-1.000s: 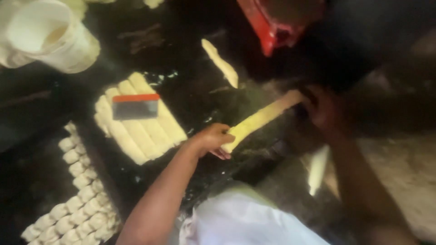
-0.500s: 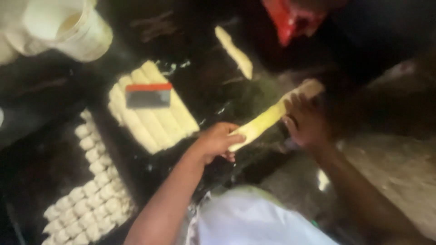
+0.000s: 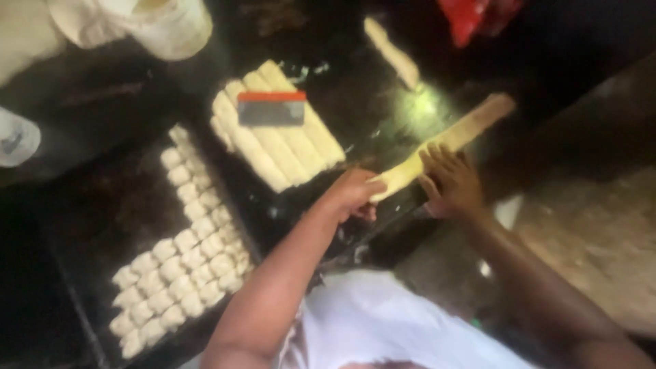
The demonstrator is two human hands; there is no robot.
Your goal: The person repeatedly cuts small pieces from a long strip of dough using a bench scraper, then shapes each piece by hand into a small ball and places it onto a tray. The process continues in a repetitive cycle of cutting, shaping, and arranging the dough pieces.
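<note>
My left hand (image 3: 352,195) has its grip curled around the near end of a long roll of dough (image 3: 444,143), fingers closed on it. My right hand (image 3: 451,181) lies flat and spread over the roll's middle, palm down, pressing rather than clutching; nothing is enclosed in that grip. The dough roll stretches diagonally away from me across the dark worktop (image 3: 383,102), its far end pointing up and to the right, the whole length lying on the surface.

Just to the left of my left hand sits a batch of finished dough logs (image 3: 273,137) lined up side by side, with a flat scraper (image 3: 271,108), grey with a red top edge, resting on top of them. Another single dough rope (image 3: 391,51) lies farther back on the worktop. Further left, a dark tray (image 3: 102,225) carries rows of small cut dough pieces (image 3: 181,253). A pale bucket (image 3: 171,24) stands at the far left corner, and something red (image 3: 471,17) at the far right
</note>
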